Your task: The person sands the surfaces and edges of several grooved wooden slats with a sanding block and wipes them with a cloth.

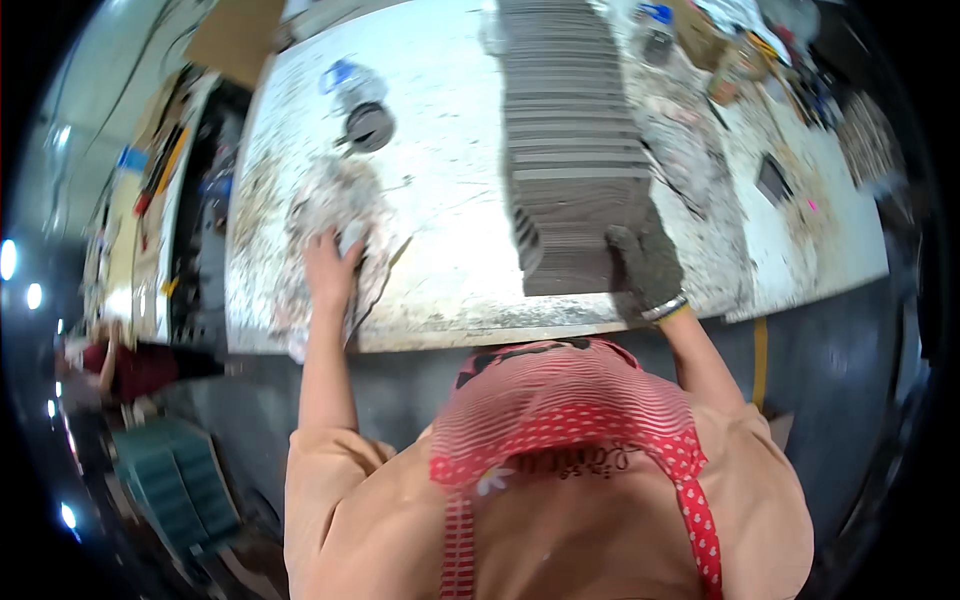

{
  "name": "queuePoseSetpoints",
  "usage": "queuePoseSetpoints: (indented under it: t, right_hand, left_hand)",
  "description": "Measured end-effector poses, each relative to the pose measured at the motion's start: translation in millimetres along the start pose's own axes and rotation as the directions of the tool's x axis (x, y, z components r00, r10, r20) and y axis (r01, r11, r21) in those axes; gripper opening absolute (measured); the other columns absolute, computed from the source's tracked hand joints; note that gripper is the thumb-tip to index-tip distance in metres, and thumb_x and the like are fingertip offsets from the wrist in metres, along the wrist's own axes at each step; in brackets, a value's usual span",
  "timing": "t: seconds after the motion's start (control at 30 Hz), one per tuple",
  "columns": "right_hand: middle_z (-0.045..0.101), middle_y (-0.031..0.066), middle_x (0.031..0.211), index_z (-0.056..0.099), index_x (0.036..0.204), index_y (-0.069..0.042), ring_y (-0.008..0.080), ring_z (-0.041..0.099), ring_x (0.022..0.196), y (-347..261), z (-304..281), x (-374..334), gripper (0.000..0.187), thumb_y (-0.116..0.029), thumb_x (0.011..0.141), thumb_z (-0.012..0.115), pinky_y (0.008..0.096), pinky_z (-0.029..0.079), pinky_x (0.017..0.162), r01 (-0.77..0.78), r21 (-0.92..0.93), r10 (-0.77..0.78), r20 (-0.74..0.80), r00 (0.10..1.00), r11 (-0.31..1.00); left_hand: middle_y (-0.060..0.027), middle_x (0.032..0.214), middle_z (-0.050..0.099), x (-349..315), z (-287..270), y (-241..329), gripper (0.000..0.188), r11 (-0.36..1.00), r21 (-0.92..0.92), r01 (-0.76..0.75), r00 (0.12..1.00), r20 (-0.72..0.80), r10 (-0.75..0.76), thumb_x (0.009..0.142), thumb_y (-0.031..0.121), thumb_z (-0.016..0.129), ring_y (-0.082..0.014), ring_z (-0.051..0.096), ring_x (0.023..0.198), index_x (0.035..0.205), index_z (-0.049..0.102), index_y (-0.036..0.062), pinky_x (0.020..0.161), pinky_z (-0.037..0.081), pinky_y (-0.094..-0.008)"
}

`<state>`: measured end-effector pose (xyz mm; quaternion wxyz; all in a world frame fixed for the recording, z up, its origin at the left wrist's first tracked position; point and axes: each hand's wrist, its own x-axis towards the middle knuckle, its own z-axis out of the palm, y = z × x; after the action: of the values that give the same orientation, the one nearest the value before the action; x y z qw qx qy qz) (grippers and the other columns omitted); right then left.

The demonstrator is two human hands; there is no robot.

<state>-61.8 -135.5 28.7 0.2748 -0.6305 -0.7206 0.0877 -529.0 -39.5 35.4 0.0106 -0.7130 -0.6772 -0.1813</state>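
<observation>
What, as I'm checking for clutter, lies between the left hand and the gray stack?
The head view shows part of a stained, rumpled cloth, a thin brownish strip, then white tabletop up to the stack.

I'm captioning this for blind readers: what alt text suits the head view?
A person's dark-gloved right hand is at the near right corner of a long row of grey strips on a stained white table. The bare left hand touches a small pale object.

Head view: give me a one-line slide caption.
Dark-gloved right hand beside grey strips, bare left hand at a stained cloth, white table.
</observation>
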Motion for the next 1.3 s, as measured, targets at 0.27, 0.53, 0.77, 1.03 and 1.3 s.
queuePoseSetpoints:
  t: [0.27, 0.53, 0.77, 1.03, 1.3]
  right_hand:
    - [0.032, 0.0231, 0.147, 0.026, 0.145, -0.002, 0.0383, 0.038, 0.132, -46, -31, 20, 0.081, -0.042, 0.084, 0.062, 0.0399, 0.035, 0.106, -0.386, 0.35, 0.391, 0.061, 0.919, 0.854]
    - [0.031, 0.0243, 0.147, 0.023, 0.147, -0.002, 0.0385, 0.035, 0.133, -42, -22, 18, 0.081, -0.044, 0.087, 0.059, 0.0402, 0.033, 0.108, -0.31, 0.276, 0.3, 0.077, 0.951, 0.91]
    - [0.034, 0.0287, 0.144, 0.023, 0.145, 0.004, 0.039, 0.037, 0.132, -42, -29, 18, 0.082, -0.042, 0.087, 0.059, 0.0407, 0.034, 0.107, -0.325, 0.21, 0.323, 0.044, 0.945, 0.922]
    - [0.035, 0.0277, 0.143, 0.022, 0.145, 0.003, 0.0402, 0.039, 0.13, -41, -20, 19, 0.083, -0.04, 0.086, 0.061, 0.0414, 0.036, 0.106, -0.282, 0.226, 0.275, 0.064, 0.959, 0.932]
    - [0.035, 0.0287, 0.142, 0.024, 0.144, 0.003, 0.0408, 0.042, 0.127, -39, -21, 20, 0.081, -0.04, 0.086, 0.062, 0.0424, 0.039, 0.103, -0.267, 0.195, 0.259, 0.065, 0.964, 0.944]
  left_hand:
    - [-0.0194, 0.109, 0.057, 10, -42, 55, 0.041, 0.993, -0.096, -0.062, 0.994, -0.095, 0.053, 0.086, 0.021, 0.063, -0.0367, 0.055, 0.099, 0.12, 0.057, -0.0005, 0.086, 0.045, -0.0423]
    - [-0.0128, 0.104, 0.057, 4, -57, 289, 0.045, 0.743, -0.217, -0.633, 0.773, -0.229, 0.592, 0.08, 0.023, 0.071, -0.0296, 0.056, 0.091, 0.122, 0.061, 0.01, 0.079, 0.047, -0.0387]
    - [-0.0125, 0.096, 0.057, 2, -55, 234, 0.046, 0.891, -0.115, -0.44, 0.879, -0.257, 0.402, 0.078, 0.021, 0.071, -0.0285, 0.056, 0.085, 0.121, 0.059, 0.0076, 0.073, 0.048, -0.039]
    - [-0.0142, 0.102, 0.057, -3, -59, 295, 0.047, 0.832, -0.187, -0.522, 0.852, -0.17, 0.496, 0.08, 0.021, 0.069, -0.0307, 0.057, 0.093, 0.123, 0.058, 0.0066, 0.08, 0.048, -0.0389]
    - [-0.0126, 0.101, 0.057, -11, -58, 281, 0.046, 0.817, -0.234, -0.527, 0.841, -0.282, 0.462, 0.079, 0.019, 0.071, -0.0297, 0.055, 0.09, 0.121, 0.06, 0.0082, 0.079, 0.047, -0.0398]
